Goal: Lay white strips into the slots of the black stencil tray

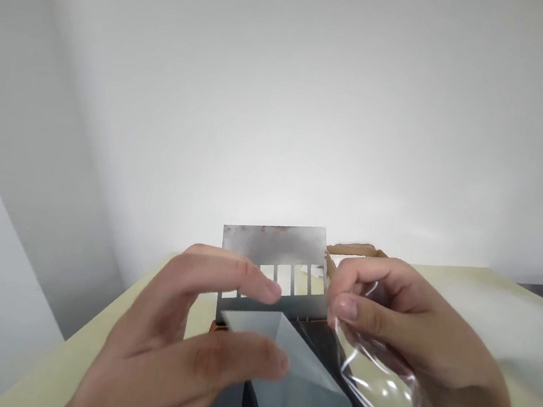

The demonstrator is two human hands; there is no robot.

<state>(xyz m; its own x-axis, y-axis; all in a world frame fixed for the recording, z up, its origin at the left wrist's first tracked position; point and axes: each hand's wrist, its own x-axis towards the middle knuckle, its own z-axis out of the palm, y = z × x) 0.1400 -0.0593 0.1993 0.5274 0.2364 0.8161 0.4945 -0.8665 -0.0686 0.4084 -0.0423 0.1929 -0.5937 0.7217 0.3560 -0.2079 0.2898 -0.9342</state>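
My left hand point(181, 346) is raised in front of me, thumb and fingers apart and curved round the near end of a grey flat sheet point(297, 382) without clearly gripping it. A clear plastic film or bag point(377, 387) is pinched between the thumb and fingers of my right hand point(401, 323) and trails down toward me. Behind both hands stands a thin metal plate point(276, 244) with a row of narrow slots along its lower part; my fingers hide part of it.
A pale yellow table point(489, 308) runs under the hands, against a white wall. A brown cardboard box rim point(356, 249) shows just behind the metal plate. The table's left edge drops off near a grey wall.
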